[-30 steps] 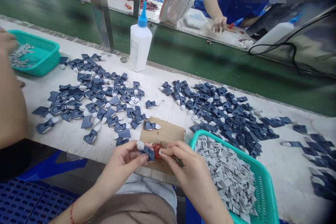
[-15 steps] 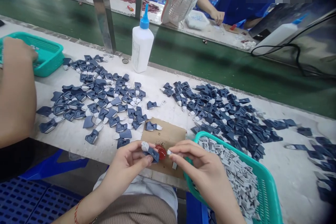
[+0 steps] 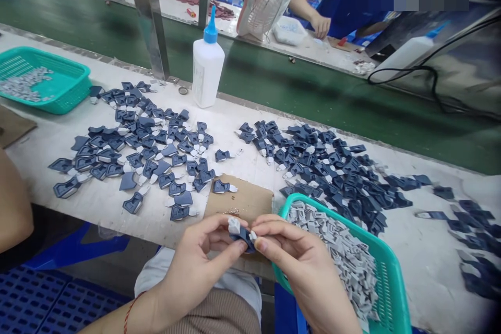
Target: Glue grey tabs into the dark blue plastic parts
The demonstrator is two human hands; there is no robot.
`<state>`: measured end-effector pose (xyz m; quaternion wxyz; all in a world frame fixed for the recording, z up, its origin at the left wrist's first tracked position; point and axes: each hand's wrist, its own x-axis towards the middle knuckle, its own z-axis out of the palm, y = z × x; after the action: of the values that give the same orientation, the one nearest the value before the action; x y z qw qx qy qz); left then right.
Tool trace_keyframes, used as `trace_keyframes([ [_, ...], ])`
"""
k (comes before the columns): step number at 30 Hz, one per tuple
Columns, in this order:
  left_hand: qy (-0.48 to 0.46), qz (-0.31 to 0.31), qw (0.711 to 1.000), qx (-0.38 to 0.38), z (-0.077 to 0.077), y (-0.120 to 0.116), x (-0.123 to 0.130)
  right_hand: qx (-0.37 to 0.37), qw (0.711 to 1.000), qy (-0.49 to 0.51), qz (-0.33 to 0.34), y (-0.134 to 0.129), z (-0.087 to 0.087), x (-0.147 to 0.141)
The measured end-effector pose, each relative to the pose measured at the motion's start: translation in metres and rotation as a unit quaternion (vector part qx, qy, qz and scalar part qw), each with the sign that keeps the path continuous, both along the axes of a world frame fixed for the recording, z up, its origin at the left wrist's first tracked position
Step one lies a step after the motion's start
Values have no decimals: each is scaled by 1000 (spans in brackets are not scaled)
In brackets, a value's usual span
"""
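Between its thumb and fingers, my left hand point(image 3: 199, 255) holds a dark blue plastic piece point(image 3: 243, 239) with a pale grey end. My right hand point(image 3: 301, 255) pinches a small light grey part point(image 3: 252, 236) against the right side of that blue piece, and the two hands nearly meet. Beneath them lies a brown cardboard piece point(image 3: 254, 195) with another blue piece point(image 3: 221, 187) on its far left corner. Close by my right hand stands a green basket point(image 3: 391, 266) full of small grey parts point(image 3: 340, 250).
Piles of blue pieces lie left point(image 3: 146, 141) and right point(image 3: 324, 162) on the white table. A white bottle with a blue cap point(image 3: 208, 70) stands behind them. Another green basket point(image 3: 72, 88) is at far left, near a co-worker's arm point(image 3: 11, 203). A fan point(image 3: 266, 0) stands beyond.
My right hand has moved left, bringing the small grey part to the blue piece in my left hand. At left, the co-worker's hand has withdrawn from the green basket.
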<state>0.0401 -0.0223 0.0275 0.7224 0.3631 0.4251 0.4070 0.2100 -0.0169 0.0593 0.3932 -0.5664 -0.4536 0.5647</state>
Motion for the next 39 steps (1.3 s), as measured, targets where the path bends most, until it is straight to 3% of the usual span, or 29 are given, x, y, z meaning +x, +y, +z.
trace_keyframes([
  [9,46,19,998,28,2,-2,4,25,1000,11,1,-3,-1,-1],
  [17,78,1,992,98,3,-4,2,-55,997,54,-11,-5,-1,1],
  [23,36,-39,988,142,2,-5,-2,-75,982,171,-15,-12,-1,0],
  [27,-9,-39,983,178,3,-3,2,-83,976,194,-58,-18,-6,-5],
  [32,-2,-19,991,134,11,3,14,-6,982,173,-81,-25,-15,-11],
  [35,12,-28,994,103,15,8,16,-18,986,155,-66,-29,-11,-4],
  [37,44,-29,991,121,15,16,13,-26,993,89,-79,-31,-7,10],
  [39,115,-12,978,171,13,28,7,-4,992,-40,-121,-31,-5,30],
])
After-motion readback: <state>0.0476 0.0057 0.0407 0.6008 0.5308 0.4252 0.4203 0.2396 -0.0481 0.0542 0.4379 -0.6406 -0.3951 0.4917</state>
